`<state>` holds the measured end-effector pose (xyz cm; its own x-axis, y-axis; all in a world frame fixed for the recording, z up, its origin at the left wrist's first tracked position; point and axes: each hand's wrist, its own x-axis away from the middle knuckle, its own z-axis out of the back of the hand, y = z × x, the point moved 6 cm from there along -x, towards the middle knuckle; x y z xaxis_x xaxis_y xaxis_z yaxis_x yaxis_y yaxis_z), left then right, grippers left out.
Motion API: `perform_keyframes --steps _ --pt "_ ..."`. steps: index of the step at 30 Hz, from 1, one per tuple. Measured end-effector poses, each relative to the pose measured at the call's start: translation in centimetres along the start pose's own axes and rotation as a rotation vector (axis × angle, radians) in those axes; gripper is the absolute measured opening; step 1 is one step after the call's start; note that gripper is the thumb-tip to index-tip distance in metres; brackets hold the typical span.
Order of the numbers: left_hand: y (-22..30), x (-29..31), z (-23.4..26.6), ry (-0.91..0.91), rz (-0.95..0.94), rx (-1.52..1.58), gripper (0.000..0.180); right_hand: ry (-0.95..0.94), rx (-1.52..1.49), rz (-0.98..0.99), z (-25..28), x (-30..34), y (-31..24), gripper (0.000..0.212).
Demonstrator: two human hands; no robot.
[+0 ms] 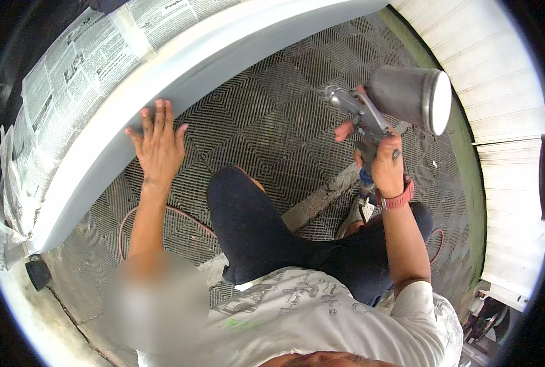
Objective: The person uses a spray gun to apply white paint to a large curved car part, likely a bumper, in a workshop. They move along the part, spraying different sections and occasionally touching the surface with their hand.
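Left hand: fingers spread wide, gripping nothing, tips apparently resting on the curved panel, perhaps for support or feel.
Right hand: fingers curled round the spray gun, at least one stretched forward, probably for the trigger.
Spray gun: well apart from the panel, cup tipped sideways.
Newspaper: lining the panel's far edge, likely as masking.
Hose: looped on the ribbed floor mat.

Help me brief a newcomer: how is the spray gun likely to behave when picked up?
The spray gun should feel stiff, since its body looks metallic. It may be unbalanced and apt to tip, as the bulky cup is much wider than the body. Its weight is uncertain: the cup's contents don't show.
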<state>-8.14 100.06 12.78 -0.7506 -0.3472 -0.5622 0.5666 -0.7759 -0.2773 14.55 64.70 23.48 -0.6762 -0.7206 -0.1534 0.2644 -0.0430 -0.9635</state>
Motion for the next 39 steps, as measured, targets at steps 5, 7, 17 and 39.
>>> perform_keyframes --steps 5,7,17,39 --pt "8.0 -8.8 1.7 -0.219 -0.136 0.056 0.075 -0.066 -0.07 0.005 0.3 -0.6 0.9 0.117" --pt "12.2 -12.7 1.9 -0.174 -0.201 0.051 0.077 -0.045 -0.108 0.019 1.1 -0.7 1.7 0.116" --pt "33.5 -27.5 -2.0 -0.08 -0.316 -0.127 0.084 -0.007 -0.311 0.025 8.9 -3.8 6.3 0.103" --pt "20.3 -17.8 0.9 -0.307 0.517 0.032 0.09 -0.324 -0.656 0.066 19.6 -9.8 16.2 0.087"
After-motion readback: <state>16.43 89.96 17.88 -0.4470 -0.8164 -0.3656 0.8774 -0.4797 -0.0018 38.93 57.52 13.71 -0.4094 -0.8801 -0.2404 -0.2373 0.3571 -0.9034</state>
